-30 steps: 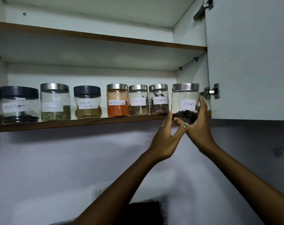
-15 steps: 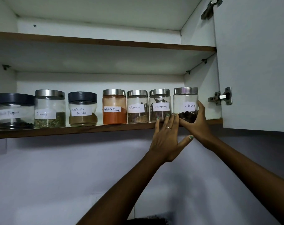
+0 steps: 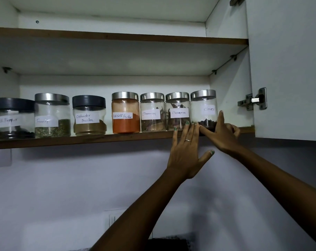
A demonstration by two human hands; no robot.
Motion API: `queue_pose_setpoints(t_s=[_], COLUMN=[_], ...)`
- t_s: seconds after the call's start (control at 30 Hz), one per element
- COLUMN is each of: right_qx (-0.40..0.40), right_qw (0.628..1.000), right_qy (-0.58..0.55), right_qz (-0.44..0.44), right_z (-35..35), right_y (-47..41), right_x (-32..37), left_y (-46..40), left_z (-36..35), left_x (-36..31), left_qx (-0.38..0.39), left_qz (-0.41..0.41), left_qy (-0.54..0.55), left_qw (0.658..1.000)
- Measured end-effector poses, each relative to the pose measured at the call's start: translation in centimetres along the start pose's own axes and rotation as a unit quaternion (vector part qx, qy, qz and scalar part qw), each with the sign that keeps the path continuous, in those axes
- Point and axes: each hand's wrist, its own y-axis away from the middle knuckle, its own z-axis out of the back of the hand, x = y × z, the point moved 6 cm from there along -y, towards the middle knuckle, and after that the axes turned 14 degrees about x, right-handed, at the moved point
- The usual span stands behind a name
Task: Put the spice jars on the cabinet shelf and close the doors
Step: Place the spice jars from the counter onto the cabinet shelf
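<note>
The right hand point(image 3: 224, 134), right of centre in the frame, has its thumb and forefinger stretched straight against the foot of the Cloves jar point(image 3: 204, 110), the other fingers loosely curled behind; it presses rather than grips, so it counts as open. The left hand point(image 3: 187, 151), just left of it and a little lower, is flat and open, its fingertips point(image 3: 187, 123) touching the shelf point(image 3: 99, 139) edge and the base of the nearer Cinnamon jar point(image 3: 178, 111).

The Cloves jar stands upright directly above and just behind the right hand, its long axis vertical, last in the row at the right end, beside the cabinet's side wall. The right hand is the nearer one to it.

Leftwards the other jars stand in one line along the shelf's front, the chilli powder jar point(image 3: 125, 113) among them. With the jars seemingly all placed, the turn comes to the open door point(image 3: 289, 69) at the frame's right, hinged just beyond the right hand, which looks best placed to swing it shut.
</note>
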Motion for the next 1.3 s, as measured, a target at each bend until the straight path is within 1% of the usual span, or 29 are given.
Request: queue_pose_setpoints(t_s=[0.23, 0.37, 0.47, 0.57, 0.7, 0.83, 0.93, 1.07, 1.23, 1.3], right_qx=[0.004, 0.003, 0.012, -0.015, -0.057, -0.008, 0.050, 0.108, 0.147, 0.152], right_qw=[0.999, 0.999, 0.999, 0.998, 0.998, 0.999, 0.996, 0.989, 0.982, 0.978], right_qy=[0.045, 0.037, 0.030, 0.021, -0.010, -0.017, -0.012, -0.026, -0.062, -0.087], right_qz=[-0.005, -0.001, -0.034, -0.065, -0.031, 0.035, 0.075, 0.093, 0.105, 0.112], right_z=[-0.1, 0.1, -0.4, -1.4, -4.4, -9.2, -13.3, -18.4, -25.3, -27.4], right_y=[-0.1, 0.3, 1.9, 4.6, 8.9, 12.7, 15.5, 18.5, 22.7, 24.5], right_x=[-0.1, 0.1, 0.0, 0.3, 3.0, 6.6, 9.7, 13.8, 18.9, 20.0], left_y=[0.0, 0.5, 2.0, 4.4, 9.1, 14.9, 20.0, 26.6, 34.5, 37.0], left_z=[-0.1, 0.4, 0.8, 0.8, 0.1, 0.0, 0.1, 0.9, 2.7, 3.3], left_x=[0.2, 0.3, 0.8, 1.7, 3.3, 5.7, 8.7, 13.9, 20.2, 21.7], left_qx=[0.022, 0.045, 0.056, 0.053, 0.067, 0.068, 0.090, 0.123, 0.146, 0.140], left_qz=[-0.003, -0.006, -0.009, -0.006, 0.005, 0.033, 0.070, 0.127, 0.189, 0.204], left_qy=[-0.020, -0.016, -0.007, 0.001, 0.019, 0.028, 0.020, 0.007, 0.002, 0.014], left_qw=[1.000, 0.999, 0.998, 0.999, 0.998, 0.997, 0.993, 0.984, 0.971, 0.969])
